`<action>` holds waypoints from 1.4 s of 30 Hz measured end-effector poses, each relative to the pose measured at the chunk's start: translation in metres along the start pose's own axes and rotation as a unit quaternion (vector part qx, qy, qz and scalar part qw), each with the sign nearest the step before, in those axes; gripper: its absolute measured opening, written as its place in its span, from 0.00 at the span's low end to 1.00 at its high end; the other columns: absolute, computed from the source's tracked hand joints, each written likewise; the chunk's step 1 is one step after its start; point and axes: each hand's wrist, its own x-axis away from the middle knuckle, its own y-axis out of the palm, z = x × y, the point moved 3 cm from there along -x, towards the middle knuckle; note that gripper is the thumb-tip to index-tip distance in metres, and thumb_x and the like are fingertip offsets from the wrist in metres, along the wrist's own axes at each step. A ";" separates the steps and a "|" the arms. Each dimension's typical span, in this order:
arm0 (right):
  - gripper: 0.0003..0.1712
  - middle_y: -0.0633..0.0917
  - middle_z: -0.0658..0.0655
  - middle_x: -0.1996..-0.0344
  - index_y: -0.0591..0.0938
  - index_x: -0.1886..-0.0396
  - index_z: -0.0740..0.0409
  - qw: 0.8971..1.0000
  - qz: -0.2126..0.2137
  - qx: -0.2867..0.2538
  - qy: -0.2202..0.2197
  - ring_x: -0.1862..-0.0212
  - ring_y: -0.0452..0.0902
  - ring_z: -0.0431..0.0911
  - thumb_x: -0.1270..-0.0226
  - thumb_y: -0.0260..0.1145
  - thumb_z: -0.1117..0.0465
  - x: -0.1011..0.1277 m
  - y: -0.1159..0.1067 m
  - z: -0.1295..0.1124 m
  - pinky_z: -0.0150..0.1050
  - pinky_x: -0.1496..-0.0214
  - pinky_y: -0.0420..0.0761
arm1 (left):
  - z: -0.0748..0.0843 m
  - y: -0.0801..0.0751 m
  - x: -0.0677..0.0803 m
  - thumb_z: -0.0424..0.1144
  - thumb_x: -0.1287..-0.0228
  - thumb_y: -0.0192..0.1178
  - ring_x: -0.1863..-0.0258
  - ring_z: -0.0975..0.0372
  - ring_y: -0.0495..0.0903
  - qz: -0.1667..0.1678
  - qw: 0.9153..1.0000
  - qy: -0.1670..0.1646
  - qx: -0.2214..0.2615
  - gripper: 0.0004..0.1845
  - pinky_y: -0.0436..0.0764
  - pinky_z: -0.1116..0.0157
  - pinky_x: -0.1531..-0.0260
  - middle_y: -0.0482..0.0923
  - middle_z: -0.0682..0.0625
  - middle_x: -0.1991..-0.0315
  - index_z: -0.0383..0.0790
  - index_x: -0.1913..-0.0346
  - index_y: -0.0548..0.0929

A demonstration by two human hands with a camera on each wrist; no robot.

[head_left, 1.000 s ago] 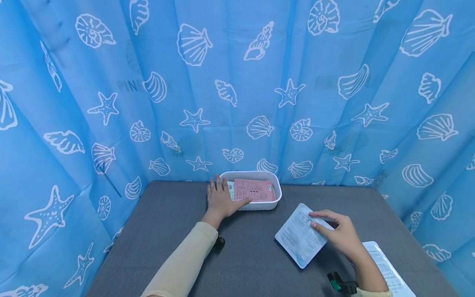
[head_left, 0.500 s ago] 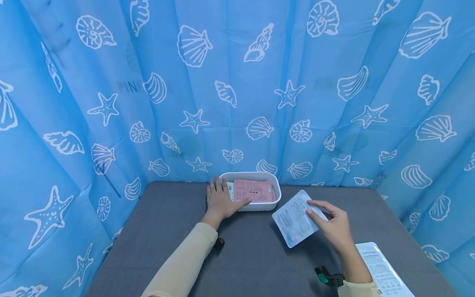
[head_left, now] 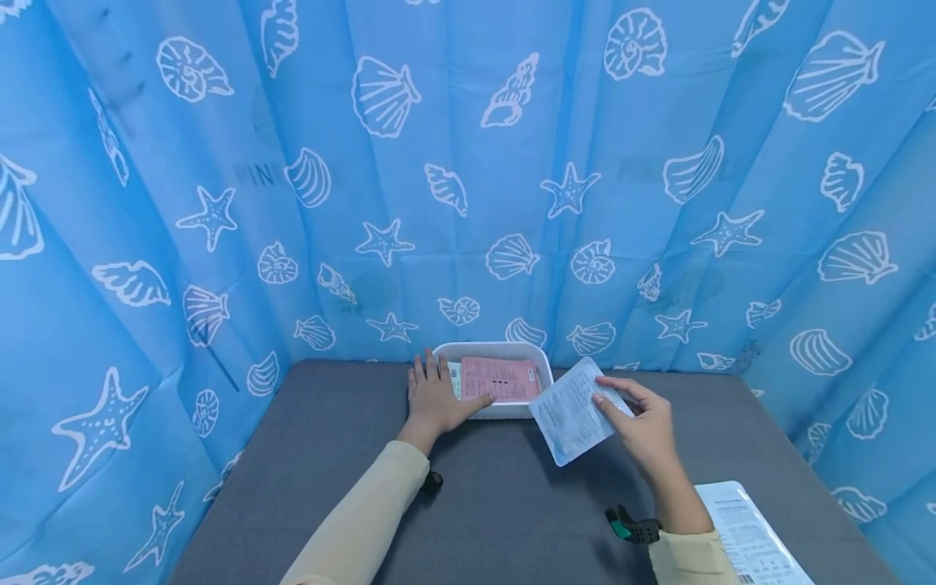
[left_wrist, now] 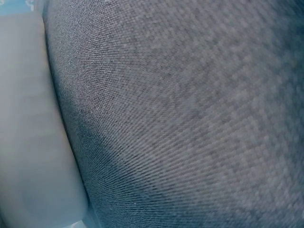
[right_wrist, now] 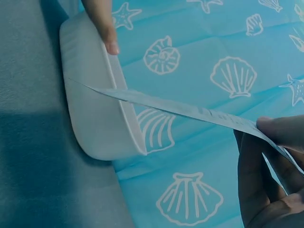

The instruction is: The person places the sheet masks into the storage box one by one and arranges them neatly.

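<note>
The right hand (head_left: 647, 426) pinches a thin, light, floppy packet (head_left: 569, 411) by its edge; the left hand (head_left: 433, 397) lies flat, steadying the white tray (head_left: 488, 351).

Centre frame: left hand (head_left: 433, 398) rests against white tray (head_left: 468, 353); right hand (head_left: 643, 429) pinches pale sachet (head_left: 569, 411) beside it.

Beige long sleeves on both arms; bare hands; black-and-green wrist device (head_left: 632, 528) at right cuff.
</note>
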 end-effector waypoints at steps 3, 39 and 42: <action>0.19 0.84 0.63 0.41 0.87 0.39 0.62 0.999 0.021 -0.025 0.009 0.61 0.85 0.33 0.26 0.72 0.63 -0.006 0.001 0.001 0.26 0.60 0.86 | 0.000 0.000 0.001 0.87 0.47 0.56 0.13 0.37 0.38 0.000 1.000 -0.001 -0.002 0.73 0.44 0.41 0.15 0.37 0.34 0.13 0.34 0.14 0.48; 0.26 0.77 0.63 0.31 0.77 0.26 0.58 0.970 0.068 -0.142 0.187 0.45 0.82 0.47 0.20 0.64 0.61 -0.042 0.055 0.049 0.29 0.58 0.87 | 0.005 -0.005 0.003 0.87 0.48 0.57 0.14 0.37 0.40 0.004 1.000 -0.004 -0.006 0.73 0.46 0.40 0.16 0.40 0.34 0.13 0.34 0.15 0.51; 0.29 0.76 0.64 0.28 0.74 0.23 0.58 0.970 0.018 -0.133 0.204 0.43 0.81 0.49 0.20 0.64 0.60 -0.040 0.061 0.049 0.35 0.55 0.89 | 0.005 -0.007 0.004 0.86 0.47 0.58 0.14 0.36 0.42 0.009 1.000 -0.001 -0.002 0.72 0.48 0.39 0.16 0.41 0.33 0.13 0.33 0.15 0.52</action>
